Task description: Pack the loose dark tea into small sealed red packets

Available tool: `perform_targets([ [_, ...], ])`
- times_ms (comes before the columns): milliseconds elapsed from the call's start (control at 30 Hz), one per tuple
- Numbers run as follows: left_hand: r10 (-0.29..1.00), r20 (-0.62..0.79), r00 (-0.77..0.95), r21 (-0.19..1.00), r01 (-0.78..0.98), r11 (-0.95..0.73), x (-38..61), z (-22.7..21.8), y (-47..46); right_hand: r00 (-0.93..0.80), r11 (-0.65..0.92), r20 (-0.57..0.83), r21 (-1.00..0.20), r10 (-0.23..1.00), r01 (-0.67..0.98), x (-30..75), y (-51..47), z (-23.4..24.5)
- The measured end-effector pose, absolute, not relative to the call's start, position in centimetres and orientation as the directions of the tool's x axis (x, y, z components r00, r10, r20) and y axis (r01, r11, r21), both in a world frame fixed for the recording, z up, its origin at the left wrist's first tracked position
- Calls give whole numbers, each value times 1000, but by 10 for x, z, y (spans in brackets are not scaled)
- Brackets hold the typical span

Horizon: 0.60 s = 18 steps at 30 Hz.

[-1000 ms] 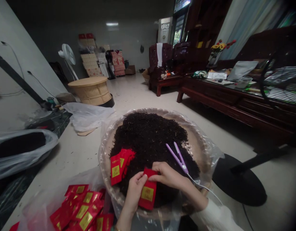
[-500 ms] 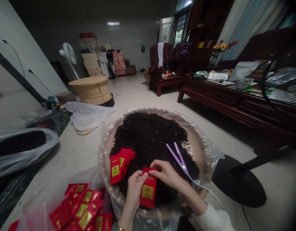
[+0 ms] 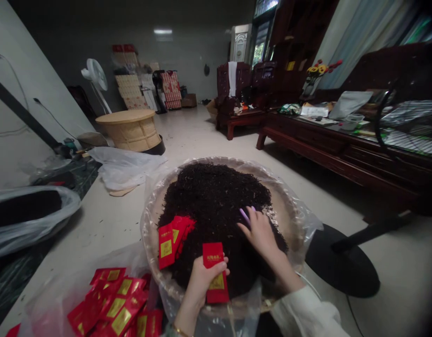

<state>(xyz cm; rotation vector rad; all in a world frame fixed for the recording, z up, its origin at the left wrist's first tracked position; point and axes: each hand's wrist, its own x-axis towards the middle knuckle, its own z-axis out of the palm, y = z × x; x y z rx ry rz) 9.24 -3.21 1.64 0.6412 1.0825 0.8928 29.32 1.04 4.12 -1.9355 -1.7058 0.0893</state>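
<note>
My left hand (image 3: 205, 276) grips a red packet (image 3: 213, 252) with gold print, the thumb across its front, over the near side of a wide round basket (image 3: 296, 210). To the right, my right hand (image 3: 261, 236) is over a small purple flat iron (image 3: 244, 216), thumb and fingers apart around it. The hand hides most of the iron; only its purple tips show. Dark dry tea leaves (image 3: 216, 192) are heaped in the basket. Several red packets (image 3: 166, 245) lie on the leaves at its left side.
A plastic bag of red packets (image 3: 114, 304) lies at lower left, below a bag of dark leaves (image 3: 26, 208). A black fan base (image 3: 342, 262) stands right of the basket, near a long wooden table (image 3: 328, 150). A round wooden stand (image 3: 130, 131) is farther back.
My right hand has let go of the red packet and moved up and right to the purple flat iron. My left hand alone now holds the packet, its thumb lower on the front.
</note>
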Motion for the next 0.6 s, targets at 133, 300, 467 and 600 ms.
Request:
perform_targets([
  [133,868,-462,183,807,-319,497,88,16,-30,257,-190,150,-358,955,914,326,19,15],
  [300,875,-450,181,821,-301,484,87,16,-29,175,-93,131,-477,976,874,332,20,18],
  [467,883,-426,198,852,-240,465,85,20,-27,-242,155,17,-810,970,566,312,3,64],
  [600,897,-371,239,902,-138,409,84,30,-28,-420,123,-103,-870,901,478,287,-10,91],
])
